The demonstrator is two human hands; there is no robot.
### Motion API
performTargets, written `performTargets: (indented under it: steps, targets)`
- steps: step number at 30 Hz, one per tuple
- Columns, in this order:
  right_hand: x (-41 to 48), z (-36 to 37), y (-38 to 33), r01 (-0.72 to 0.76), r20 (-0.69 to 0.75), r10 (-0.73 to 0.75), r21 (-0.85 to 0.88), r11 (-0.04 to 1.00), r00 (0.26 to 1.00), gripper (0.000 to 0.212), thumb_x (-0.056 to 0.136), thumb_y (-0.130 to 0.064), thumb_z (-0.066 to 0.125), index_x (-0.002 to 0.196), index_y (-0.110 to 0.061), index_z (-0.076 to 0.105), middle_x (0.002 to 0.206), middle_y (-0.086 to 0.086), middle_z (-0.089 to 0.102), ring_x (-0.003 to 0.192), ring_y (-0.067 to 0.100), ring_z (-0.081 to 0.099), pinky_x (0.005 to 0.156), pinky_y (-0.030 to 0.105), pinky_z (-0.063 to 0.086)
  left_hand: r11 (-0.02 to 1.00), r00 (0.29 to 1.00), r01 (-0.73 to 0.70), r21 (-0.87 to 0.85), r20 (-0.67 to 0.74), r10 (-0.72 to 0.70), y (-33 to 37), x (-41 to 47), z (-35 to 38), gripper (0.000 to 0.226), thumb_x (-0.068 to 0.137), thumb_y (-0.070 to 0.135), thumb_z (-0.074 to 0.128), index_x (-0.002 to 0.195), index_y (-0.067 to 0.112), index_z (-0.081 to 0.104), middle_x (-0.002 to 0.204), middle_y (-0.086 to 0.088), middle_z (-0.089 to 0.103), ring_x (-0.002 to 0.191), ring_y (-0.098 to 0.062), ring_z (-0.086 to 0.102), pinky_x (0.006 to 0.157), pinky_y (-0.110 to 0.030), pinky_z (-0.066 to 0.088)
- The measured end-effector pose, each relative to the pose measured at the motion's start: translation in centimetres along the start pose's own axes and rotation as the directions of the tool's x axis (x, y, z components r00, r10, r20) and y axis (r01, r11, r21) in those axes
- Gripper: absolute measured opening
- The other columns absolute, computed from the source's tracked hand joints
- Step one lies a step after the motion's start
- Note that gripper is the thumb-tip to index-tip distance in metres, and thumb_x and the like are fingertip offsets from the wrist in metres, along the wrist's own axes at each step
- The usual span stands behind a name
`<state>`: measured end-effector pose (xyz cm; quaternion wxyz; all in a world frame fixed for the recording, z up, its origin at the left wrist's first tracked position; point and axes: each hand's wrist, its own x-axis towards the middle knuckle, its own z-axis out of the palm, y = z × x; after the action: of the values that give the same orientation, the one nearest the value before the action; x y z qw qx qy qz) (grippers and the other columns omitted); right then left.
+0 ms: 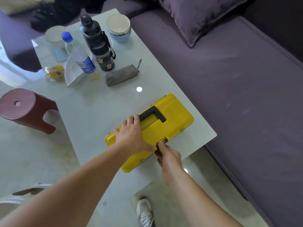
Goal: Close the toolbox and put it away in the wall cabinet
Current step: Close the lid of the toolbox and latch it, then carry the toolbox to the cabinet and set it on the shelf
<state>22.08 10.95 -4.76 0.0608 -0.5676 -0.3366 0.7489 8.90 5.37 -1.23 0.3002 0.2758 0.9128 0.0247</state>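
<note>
A yellow toolbox (172,118) with a black handle lies flat near the front right corner of the white table (101,104). Its lid is down. My left hand (132,135) rests palm down on the lid, fingers spread, beside the handle. My right hand (167,154) is at the near side of the box, its fingertips pinching the dark latch (164,140) on the front edge. The wall cabinet is not in view.
At the table's far end stand a dark flask (98,45), a water bottle (78,54), two bowls (118,28), a white dish (72,72) and a grey pouch (122,75). A red stool (27,110) stands left. A purple sofa (237,79) runs along the right.
</note>
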Motion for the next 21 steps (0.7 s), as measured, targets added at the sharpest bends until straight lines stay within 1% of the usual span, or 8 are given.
performTargets:
  steps: [3, 4, 6, 8, 11, 14, 16, 21]
  targets:
    - [0.1, -0.3, -0.1, -0.041, 0.004, 0.041, -0.015, 0.999, 0.999, 0.013, 0.092, -0.025, 0.062, 0.085, -0.017, 0.069, 0.096, 0.005, 0.073, 0.096, 0.021, 0.066, 0.089, 0.04, 0.049, 0.972, 0.988, 0.097, -0.214, -0.093, -0.12, 1.1, 0.7, -1.2, 0.069, 0.076, 0.052, 0.066, 0.129, 0.016, 0.042, 0.128, -0.008, 0.05, 0.116, -0.032, 0.048, 0.099, -0.05, 0.042]
    - [0.2, -0.4, -0.1, -0.051, 0.007, 0.051, -0.012, 0.999, 0.999, 0.013, 0.092, -0.026, 0.062, 0.088, -0.016, 0.07, 0.098, 0.007, 0.073, 0.098, 0.022, 0.066, 0.087, 0.04, 0.049, 0.96, 0.975, 0.101, -0.26, -0.167, -0.148, 1.7, 0.8, -1.5, 0.048, 0.082, 0.04, 0.063, 0.119, 0.014, 0.046, 0.119, -0.01, 0.055, 0.107, -0.032, 0.05, 0.092, -0.046, 0.044]
    - [0.3, -0.6, -0.2, -0.063, 0.01, 0.063, 0.003, 0.998, 0.998, 0.015, 0.091, -0.027, 0.063, 0.093, -0.013, 0.069, 0.101, 0.008, 0.072, 0.1, 0.022, 0.066, 0.079, 0.036, 0.051, 0.956, 0.938, 0.066, -0.287, -0.309, -0.158, 3.0, 0.5, -1.7, 0.024, 0.087, 0.025, 0.059, 0.105, 0.014, 0.048, 0.103, -0.01, 0.06, 0.09, -0.03, 0.052, 0.073, -0.04, 0.044]
    - [0.4, -0.6, -0.3, -0.067, 0.009, 0.067, 0.023, 0.997, 0.998, 0.014, 0.091, -0.026, 0.063, 0.089, -0.013, 0.068, 0.096, 0.009, 0.071, 0.099, 0.024, 0.065, 0.076, 0.035, 0.05, 0.96, 0.939, -0.019, -0.278, -0.334, -0.078, 4.0, -0.4, -1.7, 0.021, 0.088, 0.021, 0.058, 0.106, 0.018, 0.048, 0.092, -0.005, 0.063, 0.076, -0.027, 0.054, 0.059, -0.035, 0.039]
    - [0.0, -0.2, -0.6, -0.092, 0.002, 0.092, 0.02, 0.996, 0.996, 0.015, 0.091, -0.024, 0.063, 0.083, -0.012, 0.066, 0.091, 0.011, 0.068, 0.098, 0.027, 0.064, 0.083, 0.042, 0.05, 0.971, 0.976, -0.126, -0.205, -0.199, 0.085, 4.8, -1.6, -1.6, 0.03, 0.087, 0.019, 0.059, 0.116, 0.022, 0.057, 0.089, 0.0, 0.061, 0.072, -0.022, 0.053, 0.053, -0.029, 0.035]
    - [-0.6, -0.4, -1.0, -0.133, 0.001, 0.133, 0.027, 0.991, 0.991, 0.013, 0.092, -0.021, 0.061, 0.084, -0.011, 0.064, 0.096, 0.015, 0.066, 0.105, 0.031, 0.063, 0.093, 0.048, 0.048, 0.969, 0.993, -0.097, -0.229, -0.088, 0.078, 5.2, -1.4, -2.6, 0.015, 0.084, 0.012, 0.059, 0.097, 0.014, 0.066, 0.078, -0.006, 0.06, 0.063, -0.022, 0.051, 0.052, -0.028, 0.039]
    - [-1.4, -1.0, -1.4, -0.136, 0.01, 0.136, 0.035, 0.99, 0.991, 0.012, 0.092, -0.022, 0.061, 0.087, -0.011, 0.065, 0.1, 0.015, 0.068, 0.106, 0.03, 0.063, 0.092, 0.047, 0.048, 0.975, 0.996, -0.077, -0.208, -0.055, 0.068, 5.7, -1.7, -3.4, 0.011, 0.083, 0.011, 0.059, 0.091, 0.012, 0.066, 0.073, -0.007, 0.058, 0.061, -0.021, 0.05, 0.053, -0.03, 0.04]
    - [-5.2, -3.4, -3.6, -0.095, 0.034, 0.094, 0.045, 0.994, 0.995, 0.02, 0.091, -0.03, 0.063, 0.096, -0.011, 0.066, 0.103, 0.009, 0.071, 0.1, 0.02, 0.065, 0.084, 0.041, 0.047, 0.986, 0.993, -0.114, -0.118, 0.0, 0.115, 9.4, -4.5, -7.4, 0.011, 0.082, 0.014, 0.061, 0.089, 0.009, 0.068, 0.065, -0.004, 0.052, 0.057, -0.021, 0.05, 0.048, -0.029, 0.038]
